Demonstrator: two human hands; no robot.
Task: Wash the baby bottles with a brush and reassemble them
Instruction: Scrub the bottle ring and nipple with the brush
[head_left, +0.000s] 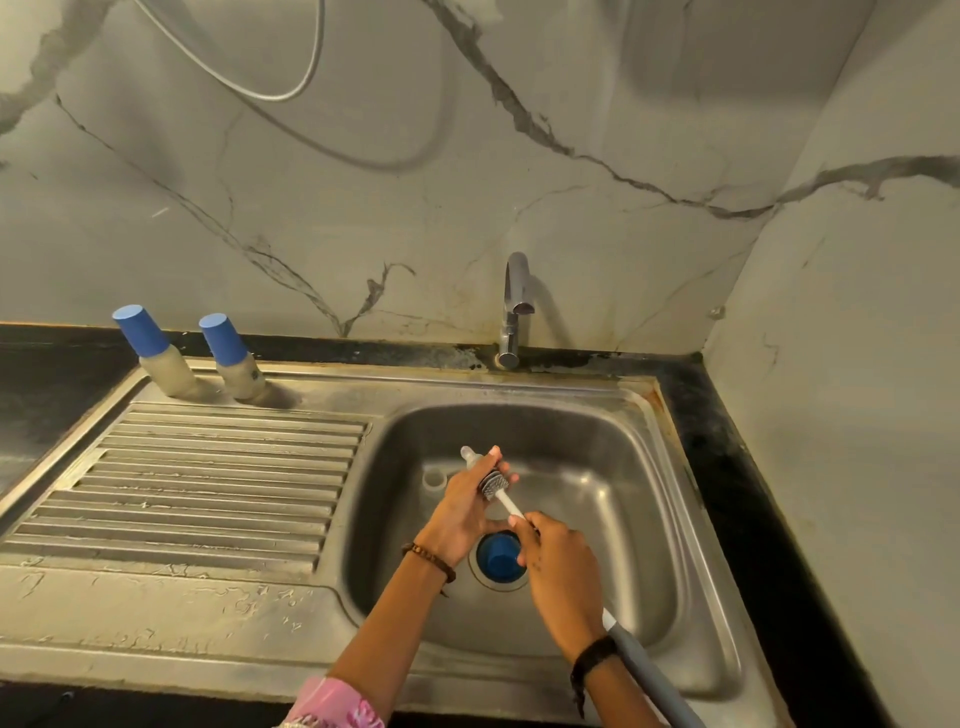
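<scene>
Over the steel sink basin (613, 441), my left hand (465, 512) grips a small clear nipple piece (470, 453) whose tip pokes out past my fingers. My right hand (563, 577) holds the long bottle brush (506, 501) by its white stem, its grey handle running back under my wrist. The grey bristle head sits against the piece in my left hand. A blue cap (500, 558) lies over the drain. A clear ring-shaped part (434, 479) rests on the basin floor. Two capped baby bottles (156, 353) (231, 358) stand at the back of the drainboard.
The ribbed drainboard (208, 483) spreads to the left of the basin. A chrome tap (514, 312) rises behind the sink, with no water running. Marble wall tiles close in at the back and right. A black counter (753, 493) borders the sink.
</scene>
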